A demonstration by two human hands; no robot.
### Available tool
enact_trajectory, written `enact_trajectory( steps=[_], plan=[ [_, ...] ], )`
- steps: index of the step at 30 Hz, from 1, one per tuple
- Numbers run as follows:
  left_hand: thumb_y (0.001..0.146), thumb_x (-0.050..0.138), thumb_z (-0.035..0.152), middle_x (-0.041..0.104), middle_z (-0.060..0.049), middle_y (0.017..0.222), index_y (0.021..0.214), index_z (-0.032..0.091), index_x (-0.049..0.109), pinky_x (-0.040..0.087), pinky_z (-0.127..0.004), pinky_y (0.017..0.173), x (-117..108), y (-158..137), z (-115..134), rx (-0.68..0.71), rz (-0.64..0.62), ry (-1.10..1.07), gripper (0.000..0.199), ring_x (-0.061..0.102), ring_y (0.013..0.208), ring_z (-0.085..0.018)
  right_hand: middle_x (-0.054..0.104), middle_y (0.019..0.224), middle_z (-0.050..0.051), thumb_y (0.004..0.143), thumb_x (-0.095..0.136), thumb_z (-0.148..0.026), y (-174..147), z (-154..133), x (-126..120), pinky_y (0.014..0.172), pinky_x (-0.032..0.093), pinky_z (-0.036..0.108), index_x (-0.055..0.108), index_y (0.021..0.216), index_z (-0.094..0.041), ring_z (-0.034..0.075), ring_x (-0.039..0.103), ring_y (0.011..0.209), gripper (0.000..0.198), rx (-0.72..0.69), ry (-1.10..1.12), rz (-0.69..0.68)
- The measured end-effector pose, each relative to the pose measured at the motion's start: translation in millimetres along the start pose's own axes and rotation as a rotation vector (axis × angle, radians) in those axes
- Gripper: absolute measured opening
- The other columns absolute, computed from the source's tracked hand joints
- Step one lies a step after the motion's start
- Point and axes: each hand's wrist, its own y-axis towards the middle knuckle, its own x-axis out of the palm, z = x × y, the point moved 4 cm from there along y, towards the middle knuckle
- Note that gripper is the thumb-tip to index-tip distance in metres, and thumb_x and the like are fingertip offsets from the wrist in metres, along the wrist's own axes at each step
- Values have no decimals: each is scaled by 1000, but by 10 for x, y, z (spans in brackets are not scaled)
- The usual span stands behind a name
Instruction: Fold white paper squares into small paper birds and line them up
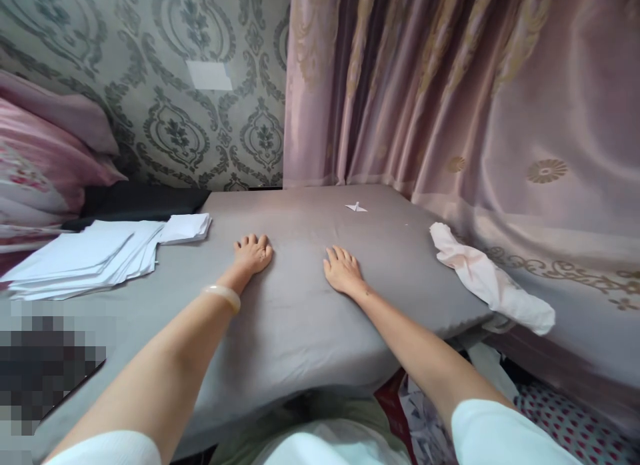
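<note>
Both my hands rest palm down on a table covered with a grey cloth. My left hand has its fingers spread and holds nothing; a pale bangle circles that wrist. To its right, my right hand lies with fingers slightly apart, also holding nothing. Beyond the right hand, near the far edge, sits a small folded white paper piece with pointed ends. Left of my left hand lie a small stack of white paper and a larger stack of white sheets.
A crumpled pale pink cloth lies along the table's right edge. Behind the stacks is a flat black item, beside pink bedding. A pink curtain hangs at the back right. A blurred dark object is at lower left.
</note>
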Motion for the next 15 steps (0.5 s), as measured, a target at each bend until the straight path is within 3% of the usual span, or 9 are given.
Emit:
enact_trajectory(
  steps=[5, 8, 12, 15],
  plan=[
    [90, 31, 35, 49, -17, 131, 129, 19, 50, 35, -48, 97, -11, 10, -11, -67, 34, -24, 46, 46, 118, -35, 62, 122, 10, 88, 47, -41, 225, 154, -109, 100, 34, 33, 65, 116, -23, 24, 50, 117, 38, -41, 60, 16],
    [91, 31, 35, 48, -16, 132, 129, 19, 51, 34, -49, 99, 18, 25, -44, -145, 53, -70, 46, 44, 120, -37, 70, 101, 6, 91, 43, -35, 628, 492, -209, 84, 42, 26, 72, 95, -23, 19, 61, 97, 31, 74, 98, 34],
    [91, 34, 45, 48, -14, 133, 126, 23, 54, 34, -50, 99, 36, 67, -94, -111, 13, -96, 46, 44, 120, -37, 71, 104, 7, 93, 37, -27, 1270, 1050, -339, 73, 43, 23, 70, 104, -20, 17, 64, 91, 35, 310, 111, 127],
    [92, 34, 45, 48, -14, 133, 127, 23, 53, 35, -50, 98, 24, 74, -125, -97, 11, -73, 46, 45, 118, -37, 70, 108, 9, 94, 36, -31, 1667, 1316, -370, 72, 44, 23, 69, 107, -19, 17, 64, 91, 38, 432, 115, 183]
  ],
)
